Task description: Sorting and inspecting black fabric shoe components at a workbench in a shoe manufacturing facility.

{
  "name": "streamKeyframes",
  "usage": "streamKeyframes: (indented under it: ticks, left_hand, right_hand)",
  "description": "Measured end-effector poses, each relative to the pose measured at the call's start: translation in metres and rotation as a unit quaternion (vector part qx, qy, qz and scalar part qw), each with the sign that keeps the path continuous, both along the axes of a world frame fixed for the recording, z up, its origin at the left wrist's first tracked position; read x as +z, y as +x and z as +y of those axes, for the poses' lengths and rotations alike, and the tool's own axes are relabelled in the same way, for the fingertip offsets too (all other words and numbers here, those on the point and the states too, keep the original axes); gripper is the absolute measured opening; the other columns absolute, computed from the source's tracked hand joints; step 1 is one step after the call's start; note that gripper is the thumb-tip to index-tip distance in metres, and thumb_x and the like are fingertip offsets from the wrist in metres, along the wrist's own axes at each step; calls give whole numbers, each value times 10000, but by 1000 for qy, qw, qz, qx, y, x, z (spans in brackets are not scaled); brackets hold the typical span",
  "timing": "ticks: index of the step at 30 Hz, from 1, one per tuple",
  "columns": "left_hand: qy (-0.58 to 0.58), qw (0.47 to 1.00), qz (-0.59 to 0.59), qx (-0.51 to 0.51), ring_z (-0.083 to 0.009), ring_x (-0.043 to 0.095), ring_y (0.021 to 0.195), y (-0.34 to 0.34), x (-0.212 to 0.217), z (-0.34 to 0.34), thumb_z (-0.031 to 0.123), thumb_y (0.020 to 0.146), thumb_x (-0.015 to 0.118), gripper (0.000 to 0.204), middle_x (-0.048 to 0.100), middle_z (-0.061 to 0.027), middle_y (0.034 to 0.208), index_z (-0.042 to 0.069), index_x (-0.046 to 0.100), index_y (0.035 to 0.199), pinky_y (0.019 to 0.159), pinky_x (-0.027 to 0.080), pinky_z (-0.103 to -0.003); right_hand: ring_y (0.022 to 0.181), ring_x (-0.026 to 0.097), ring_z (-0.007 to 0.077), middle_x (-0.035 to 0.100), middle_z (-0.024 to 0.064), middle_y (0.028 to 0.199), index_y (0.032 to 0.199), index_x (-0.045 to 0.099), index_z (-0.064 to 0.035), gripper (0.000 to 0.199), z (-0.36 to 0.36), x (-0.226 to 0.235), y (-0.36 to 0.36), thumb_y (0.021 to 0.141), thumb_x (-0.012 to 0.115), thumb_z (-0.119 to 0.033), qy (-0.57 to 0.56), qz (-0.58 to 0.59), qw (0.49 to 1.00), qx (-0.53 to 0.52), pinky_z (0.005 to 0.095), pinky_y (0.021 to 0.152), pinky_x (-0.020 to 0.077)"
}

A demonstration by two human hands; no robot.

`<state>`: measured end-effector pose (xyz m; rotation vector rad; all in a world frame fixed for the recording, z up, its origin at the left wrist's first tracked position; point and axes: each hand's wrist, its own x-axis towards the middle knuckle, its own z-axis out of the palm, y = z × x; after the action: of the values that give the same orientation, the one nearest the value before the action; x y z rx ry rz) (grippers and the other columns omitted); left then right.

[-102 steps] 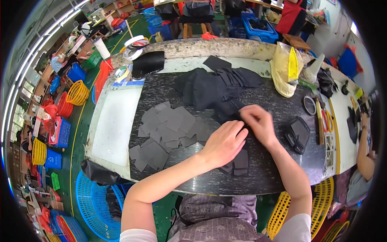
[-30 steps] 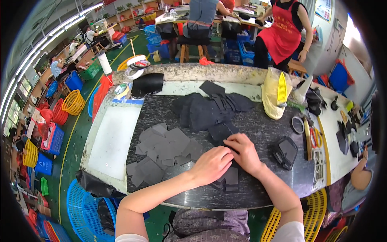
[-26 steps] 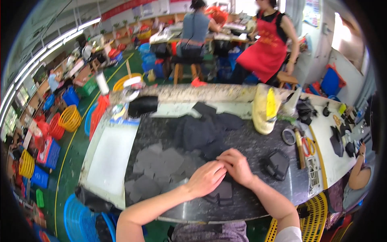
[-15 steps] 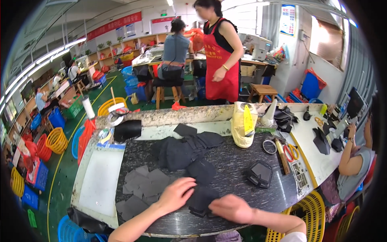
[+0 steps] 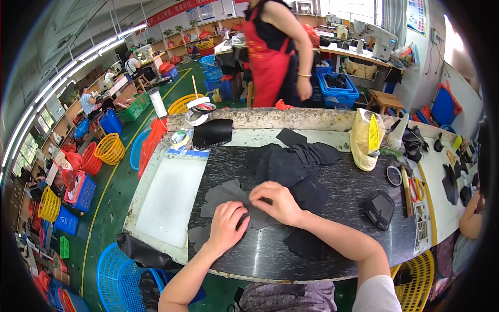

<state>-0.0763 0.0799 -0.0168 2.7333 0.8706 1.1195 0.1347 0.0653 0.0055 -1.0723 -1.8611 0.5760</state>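
Loose grey cut pieces (image 5: 221, 195), thin and flat, lie overlapping left of centre on the dark patterned tabletop. My left hand (image 5: 227, 224) rests on them, its bent fingers lying over their surface. Beside it, my right hand (image 5: 278, 204) has its fingers pinched down at the edge of a grey piece (image 5: 260, 217), partly hidden under the hands. Farther back spreads a heap of black cut pieces (image 5: 283, 162). A small black stack (image 5: 306, 244) sits below my right forearm, and another stack of dark shaped pieces (image 5: 380, 209) stands to the right.
A yellow-and-white container (image 5: 365, 140) stands at the back right, near a tape roll (image 5: 394, 176), a hammer (image 5: 406, 192) and scissors (image 5: 417, 190). A white board (image 5: 169, 200) lies at left. Baskets (image 5: 117, 275) flank the table. A person in a red apron (image 5: 267, 57) is beyond it.
My view has turned left. My right hand has left the small black stack and crossed to the grey pieces, where my left hand has also come down. The person in the apron has moved.
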Motion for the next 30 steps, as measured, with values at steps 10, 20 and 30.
streamKeyframes:
  ticks: [10, 20, 30]
  left_hand:
    - [-4, 998, 52, -32, -308, 584, 1060, 4, 10, -5, 65, 771, 731, 217, 603, -103, 1097, 36, 624, 959, 923, 442, -427]
    - [-555, 803, -133, -172, -61, 619, 646, 69, 38, -68, 21, 883, 708, 478, 679, -12, 786, 79, 552, 1331, 617, 501, -213]
    - [-537, 834, -34, -120, -71, 567, 584, 79, 20, -68, 14, 875, 685, 410, 582, -1, 700, 99, 580, 1262, 551, 468, -244]
  right_hand:
    - [1064, 619, 125, 674, 43, 1081, 1024, 598, -31, 97, -86, 29, 47, 943, 648, -54, -30, 121, 983, 131, 315, 925, 497]
    - [772, 549, 21, 644, -17, 867, 1258, 566, -52, 341, -138, 19, 67, 938, 679, -92, -257, 165, 951, -43, 218, 674, 457]
    - [557, 595, 157, 599, 43, 730, 1215, 553, -95, 399, -152, -10, 65, 863, 733, -146, -169, -79, 970, -154, 295, 513, 466]
